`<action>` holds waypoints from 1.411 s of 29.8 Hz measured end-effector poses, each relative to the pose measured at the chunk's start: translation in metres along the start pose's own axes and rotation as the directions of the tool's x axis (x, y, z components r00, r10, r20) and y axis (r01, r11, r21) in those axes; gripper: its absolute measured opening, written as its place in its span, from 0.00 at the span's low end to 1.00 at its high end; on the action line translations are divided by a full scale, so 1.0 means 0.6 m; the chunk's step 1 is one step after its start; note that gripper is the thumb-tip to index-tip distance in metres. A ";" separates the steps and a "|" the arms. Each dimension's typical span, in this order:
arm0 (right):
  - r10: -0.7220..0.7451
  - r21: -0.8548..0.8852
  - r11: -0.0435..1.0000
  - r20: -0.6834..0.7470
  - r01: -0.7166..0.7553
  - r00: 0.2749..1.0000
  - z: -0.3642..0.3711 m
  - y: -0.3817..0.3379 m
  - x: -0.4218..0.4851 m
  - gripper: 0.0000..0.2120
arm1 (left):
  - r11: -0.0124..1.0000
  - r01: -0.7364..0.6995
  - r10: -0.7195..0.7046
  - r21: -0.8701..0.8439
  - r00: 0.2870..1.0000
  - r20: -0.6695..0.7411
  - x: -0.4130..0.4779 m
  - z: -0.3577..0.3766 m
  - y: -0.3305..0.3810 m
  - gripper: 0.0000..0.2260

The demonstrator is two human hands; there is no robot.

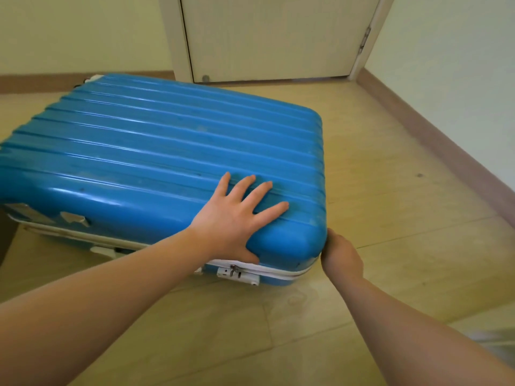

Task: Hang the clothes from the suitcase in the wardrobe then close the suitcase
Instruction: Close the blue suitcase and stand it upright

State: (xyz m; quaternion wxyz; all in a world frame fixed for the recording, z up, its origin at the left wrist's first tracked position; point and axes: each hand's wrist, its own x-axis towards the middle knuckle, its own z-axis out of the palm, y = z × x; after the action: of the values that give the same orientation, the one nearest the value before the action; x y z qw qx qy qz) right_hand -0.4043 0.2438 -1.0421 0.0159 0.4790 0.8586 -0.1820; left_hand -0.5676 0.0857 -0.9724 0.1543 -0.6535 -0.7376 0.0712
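Observation:
A blue ribbed hard-shell suitcase [156, 151] lies flat on the floor with its lid down. My left hand [237, 215] presses flat on the lid near the front right corner, fingers spread. My right hand [341, 259] sits at that corner's right side, fingers curled at the white zipper seam [281, 273]; what they pinch is hidden behind the hand. A white lock [238, 275] with a zipper pull sits on the front edge below my left thumb. No clothes are in view.
A pale door [273, 37] stands shut behind the suitcase. Wood-look floor [390, 168] stretches to the right, bounded by a brown skirting board [446, 140] and a pale wall. A dark object edges in at the far left [7, 238].

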 end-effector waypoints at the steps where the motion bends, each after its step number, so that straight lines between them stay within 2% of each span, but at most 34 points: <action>1: -0.003 -0.020 1.000 -0.007 0.003 1.000 -0.003 0.003 0.004 0.12 | 1.000 -0.001 0.001 -0.019 1.000 -0.020 0.004 0.000 0.001 0.50; 6: 0.020 -0.093 0.995 -0.015 -0.022 1.000 -0.020 0.004 0.028 0.13 | 0.998 0.035 -0.040 -0.048 0.995 -0.097 0.028 0.009 0.001 0.47; 12: -0.056 -0.230 0.972 -0.058 0.042 0.997 -0.015 0.019 -0.003 0.15 | 0.992 0.090 -0.095 -0.092 0.994 -0.052 0.067 0.003 -0.003 0.45; 15: -0.035 -0.171 0.985 -0.073 0.023 0.997 -0.011 0.019 -0.033 0.15 | 0.989 0.132 -0.130 -0.061 0.991 0.042 0.089 -0.013 0.000 0.45; 19: 0.066 -0.079 0.995 -0.039 -0.069 0.997 0.003 -0.013 -0.053 0.14 | 0.989 0.144 -0.142 -0.041 0.989 0.051 0.093 -0.015 0.005 0.45; 24: 0.111 -0.050 0.992 -0.012 -0.112 0.994 0.018 -0.033 -0.070 0.15 | 0.988 0.147 -0.145 -0.040 0.988 0.042 0.083 -0.010 0.011 0.47; 27: 0.145 -0.028 0.989 0.014 -0.145 0.989 0.013 -0.039 -0.069 0.14 | 0.982 0.159 -0.148 -0.098 0.983 0.113 0.076 -0.012 0.013 0.46; 29: 0.204 0.046 0.978 0.022 -0.204 0.979 0.009 -0.035 -0.070 0.13 | 0.991 0.117 -0.107 -0.067 0.984 0.140 0.068 -0.011 0.004 0.47; 32: 0.237 0.115 0.965 -0.005 -0.235 0.972 0.012 -0.038 -0.075 0.11 | 0.989 0.148 -0.146 0.003 0.968 0.202 0.040 -0.008 -0.032 0.51; 37: 0.187 0.126 0.975 -0.042 -0.181 0.981 0.026 -0.046 -0.094 0.11 | 0.981 0.185 -0.174 -0.065 0.974 0.142 0.027 -0.012 -0.049 0.47; 42: 0.248 0.295 0.928 -0.039 -0.226 0.968 0.039 -0.067 -0.105 0.09 | 0.983 0.176 -0.168 -0.060 0.978 0.123 0.025 -0.015 -0.060 0.47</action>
State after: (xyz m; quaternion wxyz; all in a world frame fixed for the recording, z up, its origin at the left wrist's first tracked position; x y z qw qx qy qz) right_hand -0.4070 0.1655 -1.0391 -0.0649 0.5830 0.7586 -0.2837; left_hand -0.5999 0.0946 -0.9507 0.0929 -0.5870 -0.8012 0.0696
